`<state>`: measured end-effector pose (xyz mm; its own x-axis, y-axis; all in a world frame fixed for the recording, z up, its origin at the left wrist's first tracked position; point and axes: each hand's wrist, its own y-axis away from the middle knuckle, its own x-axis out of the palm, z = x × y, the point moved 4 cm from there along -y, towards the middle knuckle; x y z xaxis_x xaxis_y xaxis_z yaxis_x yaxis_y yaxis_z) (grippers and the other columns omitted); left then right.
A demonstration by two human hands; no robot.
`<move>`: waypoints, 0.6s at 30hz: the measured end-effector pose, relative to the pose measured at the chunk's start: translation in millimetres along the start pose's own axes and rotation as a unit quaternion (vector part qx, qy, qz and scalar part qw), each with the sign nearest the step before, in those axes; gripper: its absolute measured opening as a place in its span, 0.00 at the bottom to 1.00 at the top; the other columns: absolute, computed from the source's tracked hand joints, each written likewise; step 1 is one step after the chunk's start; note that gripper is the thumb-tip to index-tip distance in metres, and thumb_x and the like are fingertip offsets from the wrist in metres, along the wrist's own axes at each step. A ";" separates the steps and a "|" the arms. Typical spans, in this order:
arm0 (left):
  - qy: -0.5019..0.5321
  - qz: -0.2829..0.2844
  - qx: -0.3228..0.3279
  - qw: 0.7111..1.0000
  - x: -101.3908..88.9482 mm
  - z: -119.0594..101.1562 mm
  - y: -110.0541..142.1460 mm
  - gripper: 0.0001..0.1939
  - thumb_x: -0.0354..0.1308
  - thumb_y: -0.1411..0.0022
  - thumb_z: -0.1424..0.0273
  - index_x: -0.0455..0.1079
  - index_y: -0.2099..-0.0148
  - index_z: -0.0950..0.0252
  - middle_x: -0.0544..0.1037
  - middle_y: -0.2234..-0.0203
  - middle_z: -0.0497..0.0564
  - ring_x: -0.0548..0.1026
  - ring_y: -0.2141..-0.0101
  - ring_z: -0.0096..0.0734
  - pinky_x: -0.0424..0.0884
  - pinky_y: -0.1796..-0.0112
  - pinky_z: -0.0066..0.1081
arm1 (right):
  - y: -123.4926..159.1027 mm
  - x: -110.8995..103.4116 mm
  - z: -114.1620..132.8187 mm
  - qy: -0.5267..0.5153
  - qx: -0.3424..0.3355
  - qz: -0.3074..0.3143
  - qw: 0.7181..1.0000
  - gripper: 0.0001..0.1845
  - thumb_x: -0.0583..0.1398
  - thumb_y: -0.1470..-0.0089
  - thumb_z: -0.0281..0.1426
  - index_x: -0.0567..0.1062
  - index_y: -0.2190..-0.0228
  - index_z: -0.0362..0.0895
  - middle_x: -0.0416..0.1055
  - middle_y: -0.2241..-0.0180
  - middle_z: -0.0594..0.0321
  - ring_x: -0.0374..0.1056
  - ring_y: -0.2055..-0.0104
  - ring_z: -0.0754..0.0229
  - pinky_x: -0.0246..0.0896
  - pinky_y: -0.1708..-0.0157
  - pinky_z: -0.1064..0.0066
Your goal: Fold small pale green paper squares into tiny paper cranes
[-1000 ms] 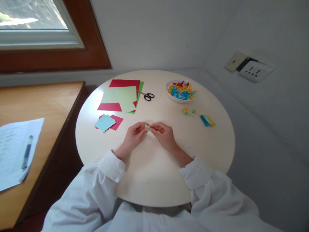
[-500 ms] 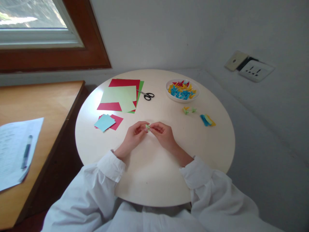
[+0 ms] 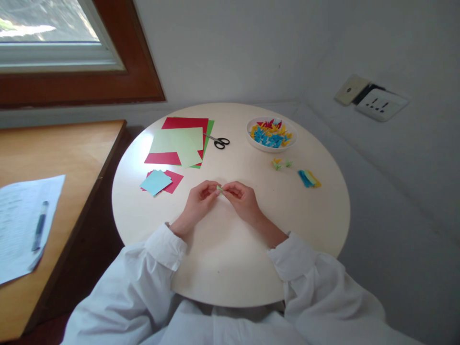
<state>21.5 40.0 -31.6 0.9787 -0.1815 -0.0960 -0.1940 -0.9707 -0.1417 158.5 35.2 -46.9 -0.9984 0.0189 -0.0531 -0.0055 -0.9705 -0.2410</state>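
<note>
Little paper piece, pale green, folded. Pinched on both sides, partly hidden. Near middle of frame, bit low and left. Shape too tiny to tell.

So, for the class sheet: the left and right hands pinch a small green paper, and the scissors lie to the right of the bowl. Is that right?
Not quite: the scissors lie to the left of the bowl, as the head view shows. The left hand and right hand do pinch a small green paper.
</note>
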 end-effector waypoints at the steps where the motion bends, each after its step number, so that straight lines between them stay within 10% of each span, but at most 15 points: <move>1: -0.004 -0.007 -0.004 1.000 -0.8 0.8 -0.1 0.12 0.61 0.48 0.62 0.70 0.67 0.66 0.75 0.74 0.50 0.71 0.72 0.28 0.67 0.69 0.28 | 0.0 -0.3 -0.3 0.002 0.001 -0.002 1.000 0.09 0.62 0.55 0.36 0.73 0.75 0.43 0.73 0.74 0.62 0.70 0.70 0.62 0.67 0.67 0.70; 18: 0.021 -0.057 -0.028 0.998 -4.1 3.5 -0.4 0.09 0.62 0.51 0.66 0.68 0.74 0.67 0.71 0.80 0.45 0.66 0.78 0.22 0.60 0.75 0.25 | 0.9 1.5 0.6 -0.067 0.062 -0.020 0.996 0.14 0.66 0.62 0.34 0.72 0.71 0.43 0.72 0.73 0.65 0.69 0.70 0.64 0.66 0.67 0.71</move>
<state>17.4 41.6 -34.6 0.9964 -0.0749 -0.0405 -0.0785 -0.9925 -0.0936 157.0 34.3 -46.6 -0.9958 0.0331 0.0857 -0.0432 -0.9921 -0.1179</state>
